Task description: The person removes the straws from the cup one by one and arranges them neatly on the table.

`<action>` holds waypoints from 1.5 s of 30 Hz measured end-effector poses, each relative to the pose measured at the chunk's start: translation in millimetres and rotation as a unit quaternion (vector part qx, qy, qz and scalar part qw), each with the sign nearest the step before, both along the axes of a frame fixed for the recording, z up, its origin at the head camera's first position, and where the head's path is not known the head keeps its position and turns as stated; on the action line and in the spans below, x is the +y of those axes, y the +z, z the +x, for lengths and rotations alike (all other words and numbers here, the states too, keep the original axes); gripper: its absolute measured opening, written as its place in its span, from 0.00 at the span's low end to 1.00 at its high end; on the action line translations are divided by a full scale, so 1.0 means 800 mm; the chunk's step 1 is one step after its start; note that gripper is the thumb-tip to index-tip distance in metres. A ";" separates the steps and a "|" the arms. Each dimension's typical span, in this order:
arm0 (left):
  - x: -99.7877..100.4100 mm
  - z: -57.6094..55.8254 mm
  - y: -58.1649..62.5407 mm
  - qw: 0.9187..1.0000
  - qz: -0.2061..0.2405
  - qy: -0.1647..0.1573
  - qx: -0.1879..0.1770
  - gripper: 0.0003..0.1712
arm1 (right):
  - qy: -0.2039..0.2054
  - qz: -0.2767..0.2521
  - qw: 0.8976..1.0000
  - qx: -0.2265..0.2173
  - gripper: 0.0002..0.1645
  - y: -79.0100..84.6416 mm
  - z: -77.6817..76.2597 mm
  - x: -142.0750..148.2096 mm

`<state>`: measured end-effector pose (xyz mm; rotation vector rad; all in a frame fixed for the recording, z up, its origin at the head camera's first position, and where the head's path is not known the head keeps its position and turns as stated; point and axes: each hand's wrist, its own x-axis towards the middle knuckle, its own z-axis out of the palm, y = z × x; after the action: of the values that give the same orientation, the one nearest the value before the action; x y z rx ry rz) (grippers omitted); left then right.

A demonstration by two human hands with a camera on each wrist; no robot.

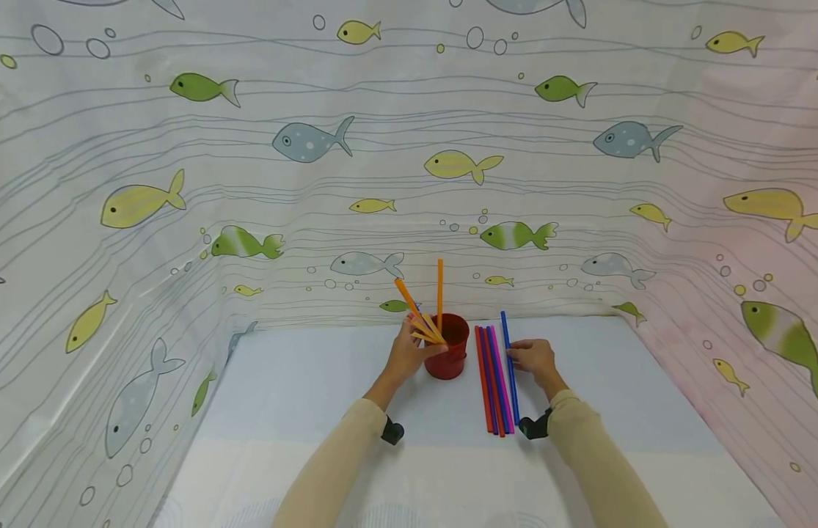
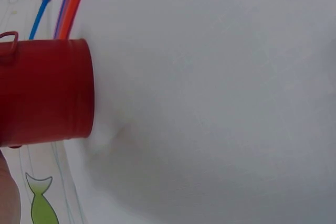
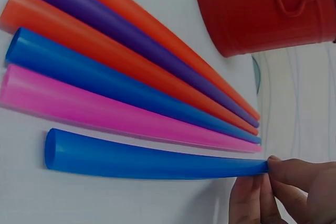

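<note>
My left hand (image 1: 407,353) is at the left side of a small red bucket (image 1: 448,364), holding several orange and yellowish straws (image 1: 430,328) that fan out over its rim. One orange straw (image 1: 440,290) stands upright in the bucket. To the right, my right hand (image 1: 535,358) pinches a blue straw (image 3: 152,156) between thumb and fingers near its far end. The blue straw's near end lies close to the table, beside a pink straw (image 3: 105,108). In the left wrist view only a bit of my left hand shows, so its fingertips are hidden there.
Beside the pink straw lies a row of orange-red (image 3: 79,24), purple (image 3: 105,27) and blue straws, side by side between bucket and right hand. A white cloth (image 1: 303,389) covers the table. A fish-patterned curtain (image 1: 409,132) surrounds the back and sides.
</note>
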<state>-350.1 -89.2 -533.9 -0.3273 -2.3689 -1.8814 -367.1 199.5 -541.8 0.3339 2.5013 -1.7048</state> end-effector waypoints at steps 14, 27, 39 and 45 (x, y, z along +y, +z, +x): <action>0.004 -0.001 0.004 1.000 -0.009 0.002 -0.007 0.49 | 0.004 0.040 0.999 0.005 0.17 -0.013 -0.001 0.001; 0.004 0.000 0.005 1.000 -0.003 -0.004 0.003 0.47 | 0.015 0.038 0.999 0.004 0.17 -0.014 0.001 -0.002; 0.002 0.003 0.005 1.000 -0.005 0.001 -0.006 0.45 | 0.017 0.039 0.999 0.010 0.16 -0.019 0.004 -0.008; 0.001 0.003 0.004 1.000 -0.010 0.008 -0.013 0.46 | 0.010 0.080 0.996 0.040 0.17 -0.012 0.002 -0.011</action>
<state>-347.4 -88.4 -530.4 -0.2859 -2.4013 -1.8678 -365.1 190.7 -551.6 0.2560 2.6972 -1.5432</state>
